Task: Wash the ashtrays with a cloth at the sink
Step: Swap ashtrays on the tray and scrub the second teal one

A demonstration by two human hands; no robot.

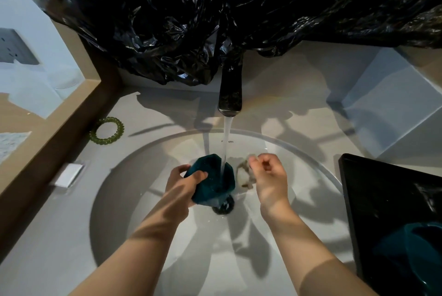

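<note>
Dark teal faceted ashtray (212, 176): above the drain at the centre of the round white sink (134, 159). My left hand (184, 183) is clamped round it, holding it in the tap stream (226, 142) to rinse. My right hand (270, 176) pinches a crumpled grey-brown cloth (242, 173) just beside it, presumably ready to wipe. Pale countertop (59, 236), black tray (373, 200) at its right edge, black plastic sheeting (215, 8) behind.
</note>
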